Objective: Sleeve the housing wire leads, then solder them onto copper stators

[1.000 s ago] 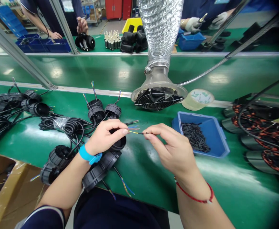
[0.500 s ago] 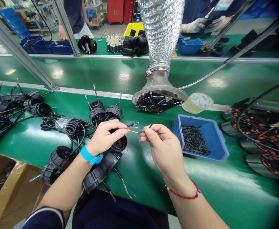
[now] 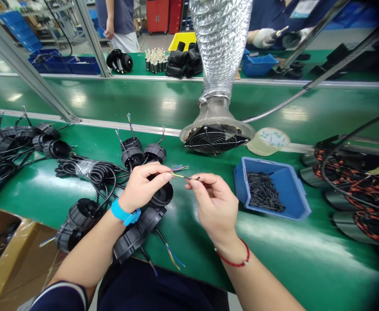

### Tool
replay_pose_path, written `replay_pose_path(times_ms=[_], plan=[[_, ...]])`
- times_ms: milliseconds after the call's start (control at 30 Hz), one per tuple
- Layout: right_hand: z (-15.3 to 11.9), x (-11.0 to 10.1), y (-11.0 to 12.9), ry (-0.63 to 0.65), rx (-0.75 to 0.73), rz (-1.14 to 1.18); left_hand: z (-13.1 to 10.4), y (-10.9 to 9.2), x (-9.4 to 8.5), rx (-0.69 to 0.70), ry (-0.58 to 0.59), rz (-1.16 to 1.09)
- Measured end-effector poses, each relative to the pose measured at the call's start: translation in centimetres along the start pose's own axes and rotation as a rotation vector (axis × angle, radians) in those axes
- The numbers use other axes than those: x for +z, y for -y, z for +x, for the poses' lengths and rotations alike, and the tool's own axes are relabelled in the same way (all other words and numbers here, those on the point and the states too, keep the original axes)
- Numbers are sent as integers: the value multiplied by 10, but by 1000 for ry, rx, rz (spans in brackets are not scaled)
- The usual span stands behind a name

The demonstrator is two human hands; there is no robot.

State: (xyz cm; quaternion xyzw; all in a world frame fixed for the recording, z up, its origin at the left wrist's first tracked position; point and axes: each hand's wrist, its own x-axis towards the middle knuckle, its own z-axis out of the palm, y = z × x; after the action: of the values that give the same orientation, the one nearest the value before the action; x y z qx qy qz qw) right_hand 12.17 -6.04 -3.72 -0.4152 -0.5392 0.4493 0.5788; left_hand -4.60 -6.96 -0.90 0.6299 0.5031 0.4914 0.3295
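Note:
My left hand (image 3: pixel 147 183), a blue band on its wrist, pinches the end of a cable whose thin colored wires (image 3: pixel 180 169) fan out to the right. Facing it, my right hand (image 3: pixel 217 201) pinches a small black sleeve (image 3: pixel 193 178), in line with the tip of the yellow wire (image 3: pixel 177 175). How far the sleeve covers that wire is hard to make out. Black ribbed round housings (image 3: pixel 134 235) with wire ends lie under and around my left hand. A blue bin (image 3: pixel 293 190) of short black sleeves (image 3: pixel 263 192) stands right of my right hand.
A fan hood (image 3: pixel 213 140) on a foil duct hangs above the bench beyond my hands. Behind the bin sits a tape roll (image 3: pixel 269 141); wound motor parts (image 3: pixel 358 203) line the right. Coiled cables (image 3: pixel 85 170) lie left. A gloved co-worker's hand (image 3: pixel 265 39) shows across the bench.
My right hand has turned and shifted slightly, and the black sleeve now lines up with the yellow wire instead of sticking up. My left hand has barely moved. A person behind has shifted right.

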Motion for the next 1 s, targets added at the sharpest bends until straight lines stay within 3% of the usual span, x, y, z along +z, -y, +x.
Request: replay_pose_path(times_ms=[167,333,433,567,633,1000], plan=[[5,1,4,112,119,136,0,0,-1,29,83,47],[11,-8,6,178,128,111,0,-2,-2,-21,99,46],[16,-17,5,129,-19,-45,0,-3,-2,-20,147,56],[21,-25,8,257,-450,-484,1,-4,-3,43,196,105],[22,-26,11,298,-595,-596,1,-4,-3,62,206,125],[21,-28,16,300,-689,-669,2,-5,-3,83,227,134]])
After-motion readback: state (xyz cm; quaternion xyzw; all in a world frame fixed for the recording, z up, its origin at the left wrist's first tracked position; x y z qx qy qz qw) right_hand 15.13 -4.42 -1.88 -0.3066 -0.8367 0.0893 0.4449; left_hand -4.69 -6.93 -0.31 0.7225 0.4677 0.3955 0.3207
